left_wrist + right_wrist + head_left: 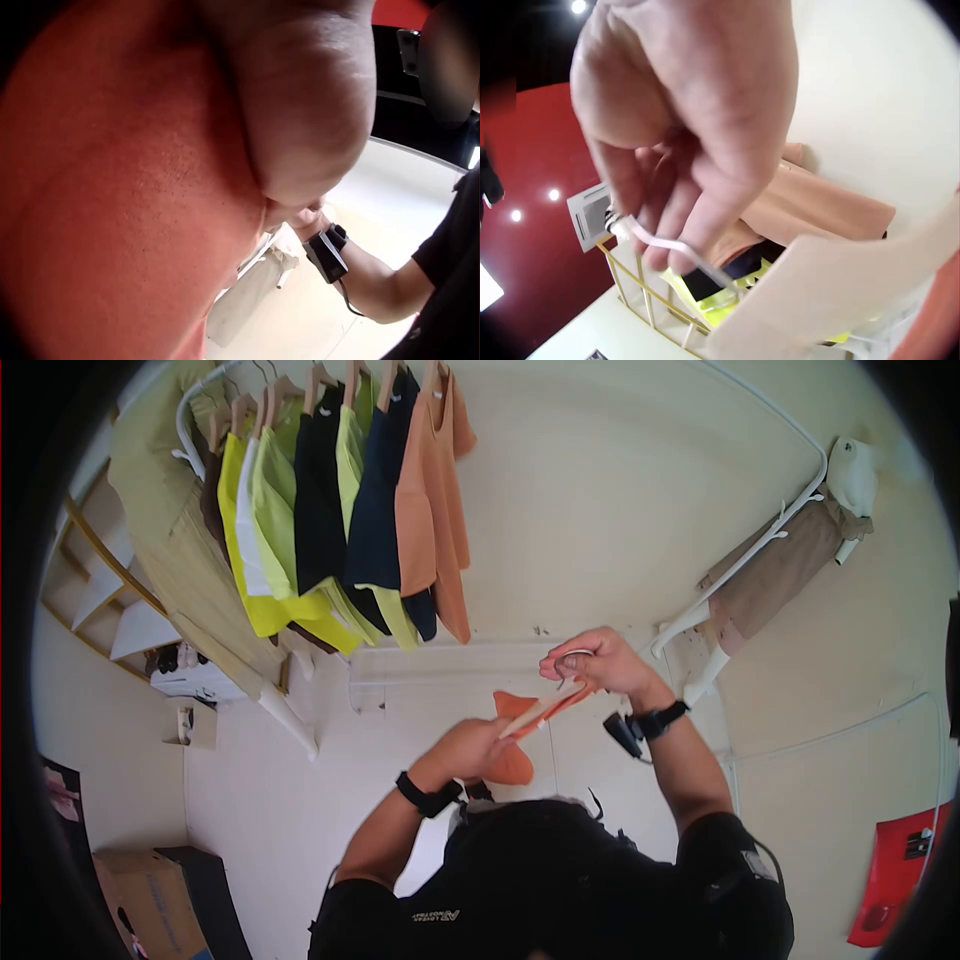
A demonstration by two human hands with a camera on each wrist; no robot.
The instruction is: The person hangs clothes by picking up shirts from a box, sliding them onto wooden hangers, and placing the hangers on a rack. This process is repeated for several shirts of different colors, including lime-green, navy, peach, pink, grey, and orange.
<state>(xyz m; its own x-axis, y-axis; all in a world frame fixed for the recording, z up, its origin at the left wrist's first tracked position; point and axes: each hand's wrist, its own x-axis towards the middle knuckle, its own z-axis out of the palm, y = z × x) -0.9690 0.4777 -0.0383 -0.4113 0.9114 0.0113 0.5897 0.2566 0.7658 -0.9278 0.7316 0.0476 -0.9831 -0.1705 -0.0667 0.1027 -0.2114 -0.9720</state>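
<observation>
In front of the chest, an orange garment (512, 768) hangs on a pale wooden hanger (537, 714) that tilts up to the right. My right hand (608, 662) pinches the hanger's metal hook (667, 244) between thumb and fingertips. At the lower end my left hand (468, 748) grips the orange cloth over the hanger's arm. Orange fabric (127, 202) fills much of the left wrist view and hides most of the left fingers. The hanger's broad shoulder (787, 300) shows close up in the right wrist view.
Several shirts hang on a white rail at the upper left, the nearest an orange shirt (432, 500). A second rack (790, 510) holds a brown garment (780, 565) at the right. Shelves (110, 585) stand far left, and a cardboard box (150, 900) sits at lower left.
</observation>
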